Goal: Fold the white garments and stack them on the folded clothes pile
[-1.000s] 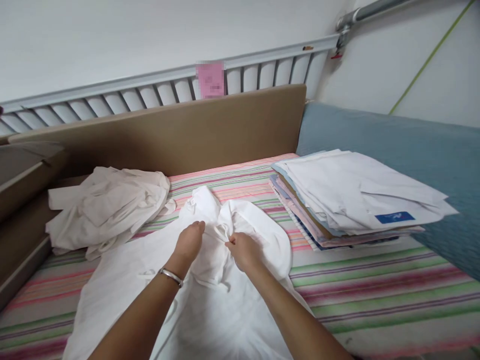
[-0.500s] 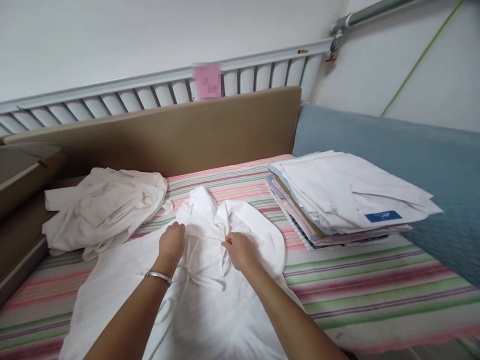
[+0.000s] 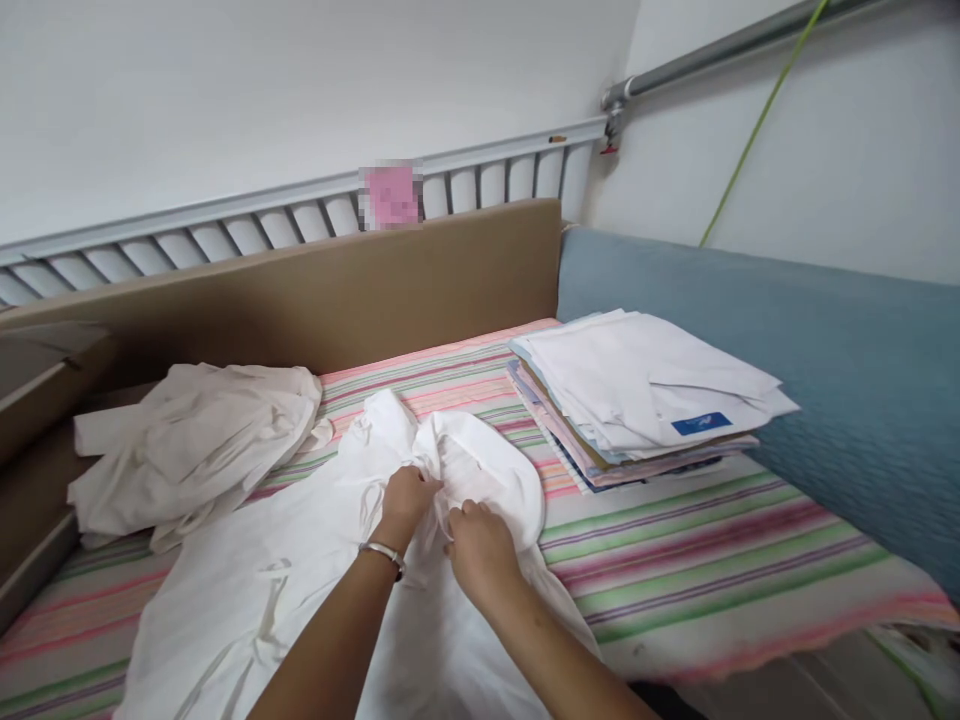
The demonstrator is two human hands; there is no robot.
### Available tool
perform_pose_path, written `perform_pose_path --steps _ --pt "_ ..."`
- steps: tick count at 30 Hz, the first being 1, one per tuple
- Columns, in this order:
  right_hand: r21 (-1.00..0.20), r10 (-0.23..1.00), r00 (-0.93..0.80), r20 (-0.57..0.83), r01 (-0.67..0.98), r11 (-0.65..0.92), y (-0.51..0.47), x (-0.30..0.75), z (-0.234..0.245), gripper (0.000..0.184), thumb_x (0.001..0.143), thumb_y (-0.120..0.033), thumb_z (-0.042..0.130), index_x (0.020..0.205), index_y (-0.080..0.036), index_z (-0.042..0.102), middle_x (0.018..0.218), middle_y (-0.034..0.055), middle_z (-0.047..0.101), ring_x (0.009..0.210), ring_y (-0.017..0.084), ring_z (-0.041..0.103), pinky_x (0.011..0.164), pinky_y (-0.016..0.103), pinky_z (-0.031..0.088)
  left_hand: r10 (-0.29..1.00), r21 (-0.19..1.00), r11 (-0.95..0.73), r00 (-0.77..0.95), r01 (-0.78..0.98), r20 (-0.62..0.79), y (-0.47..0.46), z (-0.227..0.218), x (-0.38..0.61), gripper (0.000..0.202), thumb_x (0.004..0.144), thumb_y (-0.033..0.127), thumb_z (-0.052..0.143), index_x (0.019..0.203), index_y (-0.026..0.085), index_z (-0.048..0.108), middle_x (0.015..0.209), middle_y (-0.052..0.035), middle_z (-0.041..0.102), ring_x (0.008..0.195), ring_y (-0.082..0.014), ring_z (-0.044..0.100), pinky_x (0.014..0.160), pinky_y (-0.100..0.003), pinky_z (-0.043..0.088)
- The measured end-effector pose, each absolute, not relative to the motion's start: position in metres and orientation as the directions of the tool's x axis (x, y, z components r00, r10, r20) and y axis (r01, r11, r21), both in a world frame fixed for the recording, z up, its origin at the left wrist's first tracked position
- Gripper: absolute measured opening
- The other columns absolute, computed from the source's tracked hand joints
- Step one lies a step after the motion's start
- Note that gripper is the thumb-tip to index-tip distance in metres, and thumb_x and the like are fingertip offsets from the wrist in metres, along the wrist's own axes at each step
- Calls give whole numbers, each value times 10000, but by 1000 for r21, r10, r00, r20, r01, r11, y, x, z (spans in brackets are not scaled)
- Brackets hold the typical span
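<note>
A white garment point(image 3: 247, 560) with thin cloth ties is spread across the striped cloth before me. Knotted ties point(image 3: 264, 610) show on its left part. My left hand point(image 3: 409, 500) is closed, pinching the fabric near the gathered top, with a bracelet on its wrist. Just to its right, my right hand point(image 3: 482, 550) has its fingers curled onto the same garment, below the rounded upper edge. Whether the fingers hold a tie or the cloth itself is hidden by the hands.
A crumpled off-white garment point(image 3: 202, 430) lies at the left. On the right sits a stack of folded clothes point(image 3: 637, 385), a white one with a blue label on top. A brown board point(image 3: 420, 280) and a radiator point(image 3: 247, 235) stand behind; blue padding point(image 3: 825, 350) borders the right.
My left hand has moved right, closer to my right hand, which has shifted slightly down. The view has turned a little to the right, and more knotted ties show at the left.
</note>
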State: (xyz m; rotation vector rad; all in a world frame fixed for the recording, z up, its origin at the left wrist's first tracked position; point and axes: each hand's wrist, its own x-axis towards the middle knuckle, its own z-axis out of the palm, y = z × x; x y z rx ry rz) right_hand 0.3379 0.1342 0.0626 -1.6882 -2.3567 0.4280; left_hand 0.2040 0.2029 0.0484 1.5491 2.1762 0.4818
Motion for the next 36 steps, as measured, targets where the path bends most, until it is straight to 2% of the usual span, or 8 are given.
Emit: perform_pose_path --steps 5,9,12,15,22,28,32,36 --pt "-457 930 -362 66 817 351 143 345 62 156 800 -189 502 717 -162 631 824 92 611 821 205 543 688 300 371 937 561 349 -281 751 -206 208 40 200 174 702 287 569 598 147 574 527 -8 570 488 -104 510 496 -230 329" --pt "-707 851 -482 206 528 471 149 345 59 95 788 -203 532 712 -177 581 909 37 601 873 156 527 739 248 376 935 630 356 -254 691 -249 208 35 195 205 729 306 539 588 157 546 454 28 518 394 -83 451 449 -221 326" --pt "-862 857 -492 156 356 361 156 339 50 116 804 -204 490 703 -180 544 783 -5 596 750 117 536 675 211 380 944 648 331 -250 686 -217 209 35 195 216 704 285 562 533 163 513 443 28 508 404 -84 446 460 -224 324" --pt "-922 927 -375 4 358 149 160 330 41 182 818 -212 431 657 -182 510 636 -27 570 640 108 526 595 195 367 953 639 296 -264 710 -149 209 34 197 216 684 278 572 512 168 505 465 21 518 462 -92 457 501 -230 321" --pt "-915 928 -247 -280 361 -180 151 312 24 210 824 -241 409 655 -172 512 628 1 632 532 100 542 488 184 343 937 610 311 -343 729 -68 209 24 202 234 688 296 559 500 176 488 463 25 483 492 -101 400 519 -250 265" --pt "-920 953 -179 -245 352 -170 154 316 23 188 817 -235 403 681 -175 518 661 9 644 565 109 568 530 200 381 934 666 318 -342 675 -99 209 22 201 253 675 300 575 485 182 458 410 51 408 467 -98 387 509 -251 260" --pt "-901 985 -145 -93 433 -21 168 339 46 211 836 -279 407 722 -177 552 708 17 640 633 131 570 600 233 402 925 729 366 -311 578 -217 206 27 199 230 701 324 551 543 183 464 395 65 409 402 -89 398 461 -235 285" --pt "-685 968 -99 231 690 234 168 364 68 225 791 -165 469 974 -169 599 1010 85 603 961 198 508 809 291 371 901 764 434 -253 478 -353 205 38 195 219 698 309 569 567 182 449 409 54 461 373 -90 428 432 -229 329"
